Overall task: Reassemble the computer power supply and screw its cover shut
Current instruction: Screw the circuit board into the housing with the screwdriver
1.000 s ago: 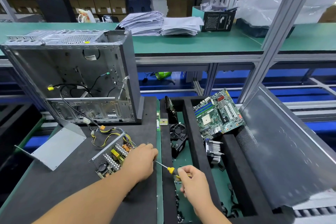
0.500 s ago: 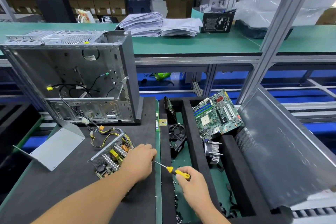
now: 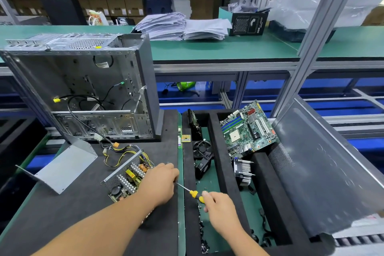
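The open power supply lies on the black mat, its circuit board, heatsinks and yellow-black wires exposed. My left hand rests curled over its right end, hiding that corner. My right hand grips the yellow handle of a screwdriver; the metal shaft points up-left and its tip disappears under my left hand. The grey bent metal cover lies apart on the mat to the left of the supply.
An empty computer case stands behind the supply, cables trailing out. To the right a black foam tray holds a motherboard, fan, heatsink and loose screws. A grey side panel leans at the right.
My right hand and the screwdriver handle shifted slightly; the shaft stays aimed under my left hand. The left hand and the power supply keep their place.
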